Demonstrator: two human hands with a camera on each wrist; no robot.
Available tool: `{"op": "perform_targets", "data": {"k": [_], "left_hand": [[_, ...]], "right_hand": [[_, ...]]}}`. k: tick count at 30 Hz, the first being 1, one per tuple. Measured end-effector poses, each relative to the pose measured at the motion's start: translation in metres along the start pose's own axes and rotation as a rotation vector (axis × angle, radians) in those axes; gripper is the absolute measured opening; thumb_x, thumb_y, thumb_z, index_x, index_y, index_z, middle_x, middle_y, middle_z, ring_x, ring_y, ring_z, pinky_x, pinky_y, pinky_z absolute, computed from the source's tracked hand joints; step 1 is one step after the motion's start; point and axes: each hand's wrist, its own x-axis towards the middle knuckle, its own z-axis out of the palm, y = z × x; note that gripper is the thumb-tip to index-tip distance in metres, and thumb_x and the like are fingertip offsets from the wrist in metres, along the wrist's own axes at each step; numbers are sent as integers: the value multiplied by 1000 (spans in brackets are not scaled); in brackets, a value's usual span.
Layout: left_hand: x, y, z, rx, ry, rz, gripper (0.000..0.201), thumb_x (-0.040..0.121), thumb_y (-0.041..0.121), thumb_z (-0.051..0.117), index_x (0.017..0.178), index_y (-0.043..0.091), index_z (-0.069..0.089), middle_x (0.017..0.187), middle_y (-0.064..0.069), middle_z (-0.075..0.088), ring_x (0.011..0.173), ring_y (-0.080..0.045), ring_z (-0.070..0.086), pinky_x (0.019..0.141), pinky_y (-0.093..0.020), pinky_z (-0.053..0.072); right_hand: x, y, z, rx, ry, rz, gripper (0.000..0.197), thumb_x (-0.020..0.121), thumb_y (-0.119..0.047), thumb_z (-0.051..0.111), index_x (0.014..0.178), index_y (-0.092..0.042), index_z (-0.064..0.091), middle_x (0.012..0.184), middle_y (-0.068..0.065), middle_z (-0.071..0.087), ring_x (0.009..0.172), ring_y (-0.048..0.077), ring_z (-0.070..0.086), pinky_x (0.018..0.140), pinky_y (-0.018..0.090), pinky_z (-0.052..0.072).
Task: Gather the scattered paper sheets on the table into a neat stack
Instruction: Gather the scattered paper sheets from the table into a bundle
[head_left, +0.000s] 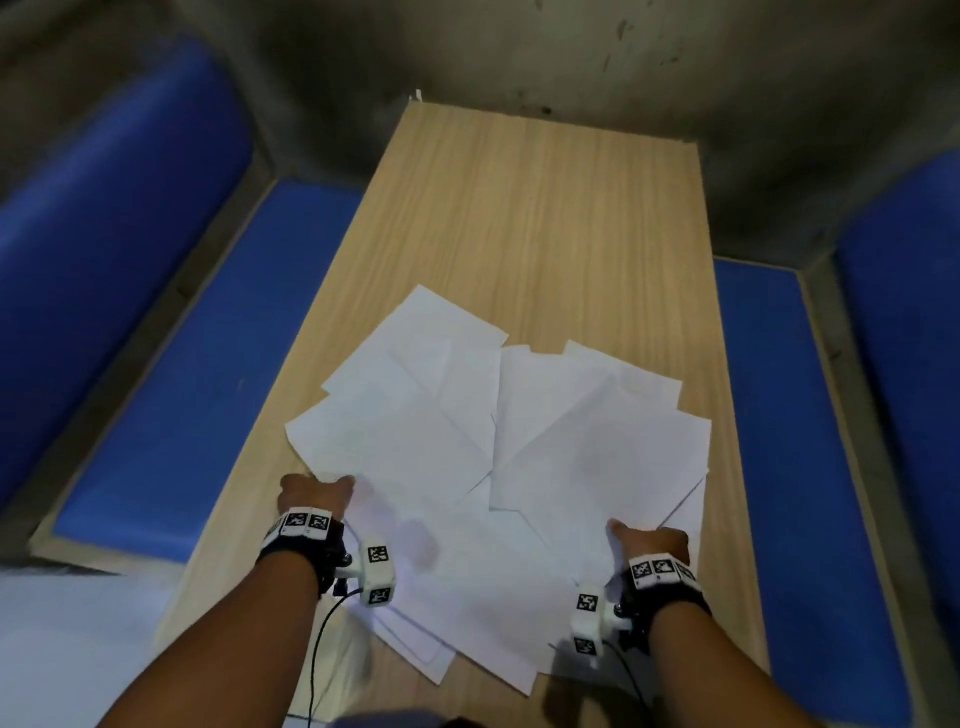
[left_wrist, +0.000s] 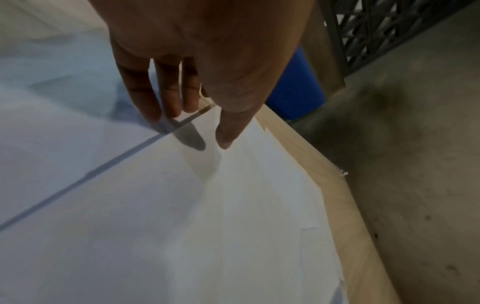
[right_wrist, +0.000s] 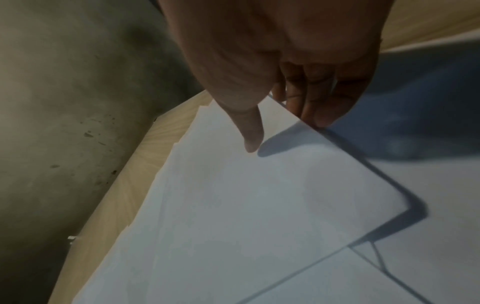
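At nine o'clock of the table (head_left: 545, 208) runs a blue padded bench (head_left: 171, 395), with a second blue bench (head_left: 769, 467) at three o'clock and grey concrete beyond at twelve. The paper sheets (head_left: 467, 441) are plain white, unprinted as far as can be seen, fanned out and overlapping across the near half of the table, their corners pointing every way; an exact count cannot be made, though at least eight separate edges show. The left hand (head_left: 311, 493) sits at the pile's seven o'clock edge, and the right hand (head_left: 652, 543) at its five o'clock edge, two hands in all, each wrist wearing a band with black-and-white markers. The head view hides the fingers behind the knuckles. The left wrist view shows what it cannot: the left hand (left_wrist: 202, 61) has its fingers (left_wrist: 166, 96) tucked under a lifted sheet edge and the thumb pressing on top, pinching the paper sheets (left_wrist: 182, 216). The right wrist view shows the same of the right hand (right_wrist: 280, 51): thumb on top of the paper sheets (right_wrist: 259, 205), fingers (right_wrist: 322, 102) curled beneath the raised edge, whose shadow falls on the sheets below.
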Motion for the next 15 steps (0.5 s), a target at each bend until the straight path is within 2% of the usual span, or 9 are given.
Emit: {"op": "perform_targets", "data": {"k": [1, 3, 5, 7, 9, 11, 12, 14, 15], "left_hand": [[-4, 4, 3, 15, 6, 25, 77, 67, 37, 80, 124, -3, 46, 122, -24, 62, 106, -41, 64, 87, -46, 55], [-9, 10, 9, 15, 1, 78, 69, 76, 23, 79, 130, -3, 44, 128, -25, 60, 114, -40, 60, 91, -41, 51], [-4, 12, 16, -22, -12, 148, 61, 82, 12, 75, 132, -4, 46, 130, -23, 61, 118, -39, 59, 92, -39, 47], [-2, 17, 18, -25, -46, 209, 42, 87, 8, 68, 125, -5, 55, 124, -22, 65, 109, -39, 63, 88, -38, 48], [4, 20, 18, -38, -84, 237, 26, 90, 8, 60, 115, -2, 63, 113, -21, 68, 90, -36, 63, 79, -38, 50], [8, 20, 15, -88, -96, 238, 16, 87, 4, 56, 100, 1, 66, 96, -22, 67, 79, -36, 61, 73, -41, 53], [12, 20, 14, -108, -92, 243, 11, 85, 2, 54, 90, 1, 64, 84, -22, 65, 75, -37, 60, 69, -41, 53], [12, 20, 14, -62, -114, 275, 7, 82, 0, 54, 79, -1, 60, 66, -14, 54, 66, -31, 51, 61, -34, 42], [9, 21, 15, -15, -143, 305, 8, 83, -1, 54, 86, -2, 62, 68, -12, 54, 67, -28, 48, 61, -31, 38]], "right_hand": [[-1, -3, 0, -9, -4, -4, 67, 61, -35, 83, 108, 6, 59, 96, 12, 63, 80, 24, 60, 68, 30, 46], [-2, -9, -2, 21, -18, -23, 37, 69, -18, 78, 91, 6, 61, 88, 16, 66, 71, 27, 61, 66, 29, 47], [-5, -12, -5, 82, -37, -74, 18, 77, -13, 71, 84, 2, 63, 80, 14, 65, 63, 26, 58, 67, 29, 45], [-8, -13, -11, 153, -44, -147, 11, 82, -13, 65, 86, -2, 66, 80, 11, 65, 64, 21, 57, 69, 28, 44], [-8, -15, -14, 218, -53, -217, 6, 84, -12, 62, 81, -9, 66, 76, 8, 64, 65, 22, 56, 65, 25, 43], [0, -15, -16, 232, -59, -285, 20, 83, -11, 63, 65, -11, 55, 64, 6, 54, 59, 21, 46, 56, 25, 36], [3, -17, -15, 223, -71, -318, 25, 81, -11, 64, 61, -8, 50, 62, 8, 48, 59, 20, 41, 56, 26, 34], [11, -24, -14, 156, -105, -360, 24, 79, -13, 67, 64, 0, 54, 63, 16, 53, 64, 20, 46, 60, 27, 38], [13, -30, -11, 105, -122, -380, 20, 79, -13, 69, 68, 2, 60, 66, 16, 59, 67, 21, 51, 62, 27, 42]]}}
